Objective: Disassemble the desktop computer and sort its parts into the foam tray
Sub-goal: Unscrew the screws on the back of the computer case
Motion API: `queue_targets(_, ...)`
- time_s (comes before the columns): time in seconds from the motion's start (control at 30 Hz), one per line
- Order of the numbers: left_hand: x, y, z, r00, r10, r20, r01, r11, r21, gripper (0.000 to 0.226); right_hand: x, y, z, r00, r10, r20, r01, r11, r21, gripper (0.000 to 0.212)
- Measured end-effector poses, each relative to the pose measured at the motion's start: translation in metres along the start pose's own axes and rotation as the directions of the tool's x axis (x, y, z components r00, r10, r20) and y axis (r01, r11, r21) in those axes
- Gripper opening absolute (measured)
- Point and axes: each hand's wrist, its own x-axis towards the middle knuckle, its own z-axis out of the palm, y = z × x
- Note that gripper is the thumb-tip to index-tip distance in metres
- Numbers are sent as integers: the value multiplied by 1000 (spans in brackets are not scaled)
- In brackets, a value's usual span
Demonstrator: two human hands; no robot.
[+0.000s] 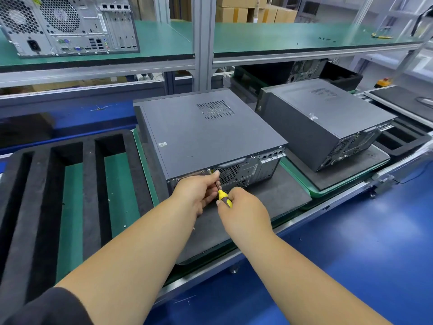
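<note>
A dark grey desktop computer lies on its side on a black mat, its rear panel facing me. My right hand grips the yellow-and-black handle of a screwdriver, whose shaft points up-left to a screw at the top edge of the rear panel. My left hand pinches the shaft near its tip, fingers curled round it. The black foam tray with long slots lies to the left of the computer.
A second grey computer lies to the right on its own mat, with another foam tray beyond it. A silver tower stands on the green upper shelf. The blue bench edge runs along the front.
</note>
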Motion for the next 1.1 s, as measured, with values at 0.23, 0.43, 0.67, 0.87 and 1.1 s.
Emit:
queue_targets(0.23,4,-5,2,996,78,-45,-80,996,-45,18,9,-5,-10,738,235,632,-672,337,659,44)
queue_targets(0.43,-1,-10,5,995,97,19,-93,984,-153,19,7,-2,-6,834,307,458,-551,491,674,13)
queue_targets(0.67,-1,4,-3,987,-97,125,141,900,-412,56,7,-14,-17,794,318,519,-607,463,646,33)
queue_targets(0.87,-1,11,2,988,-135,78,154,906,-394,55,13,-5,-19,755,289,588,-652,430,625,24)
queue_targets(1.1,-6,13,10,991,-130,-18,117,936,-331,47,29,11,-17,694,168,700,-713,297,635,15)
